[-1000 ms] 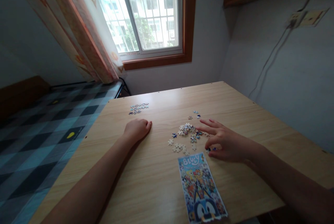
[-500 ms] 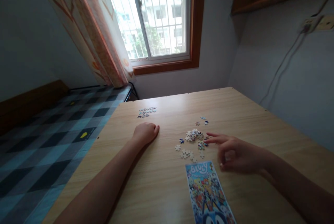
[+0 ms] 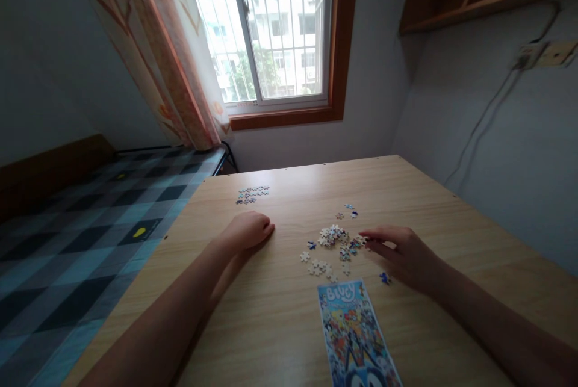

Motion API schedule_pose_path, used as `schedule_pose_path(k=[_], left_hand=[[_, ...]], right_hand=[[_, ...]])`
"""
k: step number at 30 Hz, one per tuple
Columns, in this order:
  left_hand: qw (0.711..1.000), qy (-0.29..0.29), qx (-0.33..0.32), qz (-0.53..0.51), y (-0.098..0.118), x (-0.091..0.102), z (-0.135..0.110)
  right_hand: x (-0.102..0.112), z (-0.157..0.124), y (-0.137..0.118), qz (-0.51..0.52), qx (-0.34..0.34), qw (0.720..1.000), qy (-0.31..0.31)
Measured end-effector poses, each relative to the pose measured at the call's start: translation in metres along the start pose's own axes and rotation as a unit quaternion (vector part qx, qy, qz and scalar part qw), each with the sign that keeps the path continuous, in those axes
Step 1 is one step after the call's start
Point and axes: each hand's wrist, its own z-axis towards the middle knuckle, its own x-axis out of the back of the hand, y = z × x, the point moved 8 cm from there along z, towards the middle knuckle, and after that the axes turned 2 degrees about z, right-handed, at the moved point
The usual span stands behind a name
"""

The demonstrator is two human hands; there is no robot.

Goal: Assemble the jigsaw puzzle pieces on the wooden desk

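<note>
My left hand (image 3: pixel 249 230) rests curled on the table, fingers folded inward, and nothing shows in it. Beyond it lie short rows of joined jigsaw pieces (image 3: pixel 253 193). At the right edge of the loose pieces, my right hand (image 3: pixel 401 251) has thumb and fingertips closed on a small dark puzzle piece (image 3: pixel 366 243). Beside the fingers is a cluster of coloured pieces (image 3: pixel 350 248), with a heap of mostly pale pieces (image 3: pixel 333 235) to its left. A dark blue piece (image 3: pixel 385 278) lies just below my right hand.
A printed Bluey picture sheet (image 3: pixel 356 333) lies on the wooden table (image 3: pixel 271 327) nearest me. Face-down pale pieces (image 3: pixel 320 268) lie above it, and a few single pieces (image 3: pixel 349 207) sit behind the heap. A bed with a checked cover (image 3: pixel 90 224) adjoins the left side.
My right hand has drawn its stretched fingers into a pinch at the pieces. A dark blue piece now shows on the table below it. My left hand stays in nearly the same place.
</note>
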Motion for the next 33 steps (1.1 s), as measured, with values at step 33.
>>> schedule_pose_path(k=[33], left_hand=[[0.96,0.143,-0.029,-0.239,0.051,0.043,-0.011]], right_hand=[[0.018,-0.005,-0.004,-0.01,0.027,0.994,0.103]])
